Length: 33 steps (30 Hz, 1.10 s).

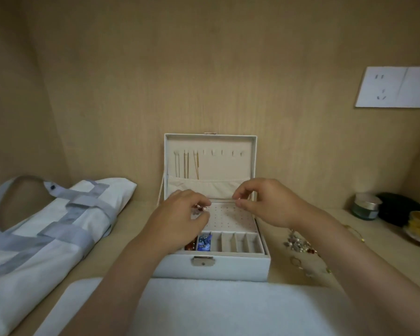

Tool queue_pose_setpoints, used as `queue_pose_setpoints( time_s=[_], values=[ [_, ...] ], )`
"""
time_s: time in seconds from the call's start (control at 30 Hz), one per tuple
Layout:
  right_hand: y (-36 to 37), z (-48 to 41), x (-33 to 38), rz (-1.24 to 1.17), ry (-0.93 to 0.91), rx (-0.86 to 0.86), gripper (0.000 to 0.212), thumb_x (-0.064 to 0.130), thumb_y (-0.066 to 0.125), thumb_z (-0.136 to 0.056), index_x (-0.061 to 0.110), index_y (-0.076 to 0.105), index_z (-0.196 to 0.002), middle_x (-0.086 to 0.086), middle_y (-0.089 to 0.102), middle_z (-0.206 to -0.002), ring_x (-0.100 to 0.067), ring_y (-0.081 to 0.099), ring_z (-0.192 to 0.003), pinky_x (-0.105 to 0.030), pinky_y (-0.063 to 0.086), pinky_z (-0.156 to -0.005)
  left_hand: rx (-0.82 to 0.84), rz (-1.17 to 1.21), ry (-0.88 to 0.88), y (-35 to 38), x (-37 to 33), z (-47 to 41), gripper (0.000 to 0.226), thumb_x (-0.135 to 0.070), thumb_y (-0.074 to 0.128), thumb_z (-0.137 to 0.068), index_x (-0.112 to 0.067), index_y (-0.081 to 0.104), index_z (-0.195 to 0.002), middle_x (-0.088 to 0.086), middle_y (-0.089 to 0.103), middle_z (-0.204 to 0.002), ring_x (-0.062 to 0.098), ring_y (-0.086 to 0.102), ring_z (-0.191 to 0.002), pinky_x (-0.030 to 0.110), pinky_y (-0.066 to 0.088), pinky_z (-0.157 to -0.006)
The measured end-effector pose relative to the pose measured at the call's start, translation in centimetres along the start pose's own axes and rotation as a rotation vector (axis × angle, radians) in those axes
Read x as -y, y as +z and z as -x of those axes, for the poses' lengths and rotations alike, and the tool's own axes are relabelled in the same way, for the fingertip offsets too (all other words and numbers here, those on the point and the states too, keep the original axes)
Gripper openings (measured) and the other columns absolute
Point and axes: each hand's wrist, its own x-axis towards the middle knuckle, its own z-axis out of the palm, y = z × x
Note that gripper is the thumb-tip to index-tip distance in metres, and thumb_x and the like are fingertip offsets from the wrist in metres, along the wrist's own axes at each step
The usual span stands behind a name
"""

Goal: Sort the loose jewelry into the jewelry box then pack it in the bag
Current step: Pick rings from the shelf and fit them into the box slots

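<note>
The jewelry box point(211, 267) stands open in the middle of the tabletop point(131, 243), lid upright, with thin chains point(187, 163) hung inside it. Both hands are over its perforated earring panel point(226, 217). The left hand point(182, 214) has its fingers curled, pinching a small beaded piece point(200, 208) with a pearl-like tip at the panel's left edge. The right hand point(264, 204) has thumb and forefinger pressed together at the panel's back edge and seems to grip that edge, though it is too fine to be sure.

The step looks like seating this piece in the panel. To do it well, I'd say keep the panel steady with the right hand, line the post up square over one hole and push straight down, not at a slant, so the soft lining does not tear or the post bend. Start at a corner row to leave room.

There is plenty left: the loose jewelry point(298, 243) lies in a heap on the tabletop just right of the box, and only the two leftmost front compartments point(240, 242) look filled. The bag point(46, 226) lies flat, well to the left, waiting
</note>
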Motion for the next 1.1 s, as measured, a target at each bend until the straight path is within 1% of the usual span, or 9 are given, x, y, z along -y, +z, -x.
queue_pose_setpoints(
  time_s=[0.2, 0.3, 0.37, 0.43, 0.53, 0.7, 0.83, 0.97, 1.1],
  values=[
    [-3.2, 4.0, -5.9, 0.087, 0.153, 0.091, 0.011, 0.033, 0.07, -0.091, 0.033, 0.073, -0.102, 0.018, 0.067, -0.099, 0.005, 0.057, -0.076, -0.019, 0.044, -0.073, 0.105, -0.018, 0.146, 3.5, -6.1, -2.5, 0.021, -0.036, 0.059, -0.091, -0.035, 0.066, -0.111, -0.019, 0.061, -0.107, 0.003, 0.049, -0.106, 0.031, 0.046, -0.092],
    [-3.4, 5.7, -8.1, 0.11, 0.17, 0.16, 0.013, 0.026, 0.071, -0.089, 0.039, 0.071, -0.092, 0.02, 0.069, -0.096, 0.004, 0.062, -0.085, -0.013, 0.043, -0.075, 0.176, -0.038, 0.214, 5.9, -8.7, -3.7, 0.022, -0.036, 0.06, -0.091, -0.031, 0.068, -0.111, -0.015, 0.063, -0.109, 0.006, 0.049, -0.108, 0.031, 0.044, -0.094],
    [-3.3, 6.4, -9.1, 0.08, 0.175, 0.189, 0.016, 0.028, 0.074, -0.085, 0.043, 0.07, -0.084, 0.021, 0.07, -0.091, 0.006, 0.063, -0.086, -0.015, 0.046, -0.079, 0.227, -0.065, 0.243, 7.3, -9.9, -4.4, 0.023, -0.036, 0.06, -0.091, -0.029, 0.068, -0.11, -0.012, 0.064, -0.11, 0.008, 0.049, -0.11, 0.029, 0.043, -0.096],
    [-3.0, 6.9, -9.4, 0.053, 0.188, 0.215, 0.01, 0.032, 0.077, -0.082, 0.04, 0.075, -0.088, 0.021, 0.07, -0.088, 0.006, 0.063, -0.085, -0.019, 0.05, -0.082, 0.274, -0.101, 0.251, 8.6, -10.4, -4.8, 0.022, -0.039, 0.059, -0.089, -0.032, 0.07, -0.107, -0.01, 0.065, -0.109, 0.01, 0.052, -0.109, 0.031, 0.043, -0.097],
    [-2.5, 7.0, -9.6, 0.055, 0.17, 0.221, 0.019, 0.037, 0.079, -0.08, 0.034, 0.077, -0.099, 0.019, 0.069, -0.09, 0.004, 0.062, -0.085, -0.022, 0.051, -0.083, 0.328, -0.106, 0.224, 9.8, -10.4, -4.8, 0.018, -0.04, 0.06, -0.086, -0.036, 0.071, -0.1, -0.012, 0.068, -0.103, 0.01, 0.059, -0.102, 0.032, 0.047, -0.094],
    [-1.6, 6.2, -9.8, 0.06, 0.111, 0.218, 0.011, 0.033, 0.08, -0.08, 0.034, 0.08, -0.091, 0.025, 0.064, -0.076, 0.011, 0.058, -0.073, -0.01, 0.042, -0.068, 0.318, 0.002, 0.168, 10.2, -9.9, -4.8, 0.014, -0.037, 0.063, -0.082, -0.039, 0.071, -0.093, -0.019, 0.069, -0.094, 0.002, 0.061, -0.093, 0.03, 0.049, -0.089],
    [-1.4, 5.8, -10.3, 0.004, 0.142, 0.218, 0.005, 0.03, 0.079, -0.081, 0.035, 0.079, -0.081, 0.015, 0.071, -0.079, -0.001, 0.065, -0.078, -0.027, 0.055, -0.077, 0.285, 0.053, 0.145, 10.4, -9.7, -4.7, 0.012, -0.032, 0.065, -0.085, -0.036, 0.071, -0.095, -0.02, 0.066, -0.094, -0.001, 0.059, -0.096, 0.029, 0.048, -0.091],
    [-1.9, 5.8, -10.5, -0.187, 0.156, 0.127, 0.007, 0.018, 0.074, -0.089, 0.021, 0.079, -0.086, 0.017, 0.071, -0.074, 0.006, 0.063, -0.067, -0.012, 0.046, -0.066, 0.273, 0.111, 0.145, 10.7, -9.4, -4.7, 0.016, -0.034, 0.067, -0.085, -0.037, 0.067, -0.1, -0.022, 0.065, -0.095, 0.0, 0.057, -0.099, 0.034, 0.049, -0.091],
    [-2.0, 5.9, -10.1, -0.581, 0.256, -0.008, 0.01, 0.01, 0.07, -0.092, 0.002, 0.075, -0.095, 0.007, 0.065, -0.062, -0.001, 0.047, -0.044, -0.015, 0.036, -0.043, 0.238, 0.211, 0.112, 10.6, -9.5, -4.6, 0.03, -0.037, 0.075, -0.08, -0.039, 0.061, -0.106, -0.02, 0.064, -0.097, -0.002, 0.057, -0.097, 0.033, 0.049, -0.09]
  ],
)
